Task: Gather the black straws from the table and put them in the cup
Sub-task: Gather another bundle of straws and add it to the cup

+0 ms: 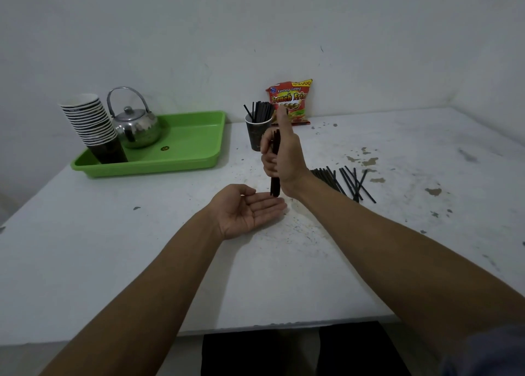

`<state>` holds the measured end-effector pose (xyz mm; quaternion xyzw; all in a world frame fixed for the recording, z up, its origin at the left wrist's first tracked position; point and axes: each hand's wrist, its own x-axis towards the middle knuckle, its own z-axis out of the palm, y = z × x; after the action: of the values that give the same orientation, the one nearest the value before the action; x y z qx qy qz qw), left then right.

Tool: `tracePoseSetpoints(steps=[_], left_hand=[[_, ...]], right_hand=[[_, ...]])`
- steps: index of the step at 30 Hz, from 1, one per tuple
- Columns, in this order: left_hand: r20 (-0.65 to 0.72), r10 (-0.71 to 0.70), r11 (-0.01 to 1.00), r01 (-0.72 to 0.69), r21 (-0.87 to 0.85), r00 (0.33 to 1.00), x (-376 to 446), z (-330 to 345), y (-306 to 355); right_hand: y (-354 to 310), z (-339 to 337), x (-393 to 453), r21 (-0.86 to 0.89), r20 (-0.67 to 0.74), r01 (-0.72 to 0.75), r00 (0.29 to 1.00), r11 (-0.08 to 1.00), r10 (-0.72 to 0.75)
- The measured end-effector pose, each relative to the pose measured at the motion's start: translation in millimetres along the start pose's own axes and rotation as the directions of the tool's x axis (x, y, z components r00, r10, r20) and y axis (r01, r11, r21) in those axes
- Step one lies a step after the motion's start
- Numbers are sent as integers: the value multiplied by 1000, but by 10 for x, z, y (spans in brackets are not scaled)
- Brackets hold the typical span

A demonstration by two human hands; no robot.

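My right hand (279, 157) grips an upright bundle of black straws (275, 187) above the middle of the white table (142, 262). The bundle's lower ends hang just over the fingertips of my left hand (250, 209), which lies palm up and open on the table. Behind the hands stands a dark paper cup (257, 134) with several black straws sticking out of it. More loose black straws (345, 181) lie fanned out on the table to the right of my right wrist.
A green tray (196, 137) at the back left carries a steel kettle (136, 125) and a stack of paper cups (93, 128). A red snack bag (295, 97) leans on the wall behind the cup. The table's front edge is near my body.
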<state>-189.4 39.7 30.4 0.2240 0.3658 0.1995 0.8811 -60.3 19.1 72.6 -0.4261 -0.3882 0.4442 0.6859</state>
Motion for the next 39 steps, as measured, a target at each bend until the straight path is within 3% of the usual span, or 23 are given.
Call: tracePoseSetpoints(steps=[4, 11, 20, 26, 36, 39], left_hand=[[11, 17, 1000, -17, 11, 1000, -11, -1, 31], [24, 21, 1000, -22, 6, 999, 7, -1, 7], [24, 33, 999, -33, -13, 999, 7, 31, 13], [15, 42, 999, -42, 0, 999, 11, 64, 9], [-13, 37, 999, -36, 26, 999, 22, 33, 10], [-36, 44, 998, -43, 43, 998, 14, 43, 11]], right_hand=[[-2, 4, 7, -16, 36, -15, 999, 1000, 16], [42, 3, -36, -150, -28, 66, 997, 986, -71], [-23, 22, -49, -154, -51, 115, 991, 981, -124], [-29, 22, -5, -44, -43, 93, 995, 995, -95], [15, -57, 2, -71, -22, 56, 998, 996, -58], [11, -87, -1, -169, -17, 62, 998, 984, -66]])
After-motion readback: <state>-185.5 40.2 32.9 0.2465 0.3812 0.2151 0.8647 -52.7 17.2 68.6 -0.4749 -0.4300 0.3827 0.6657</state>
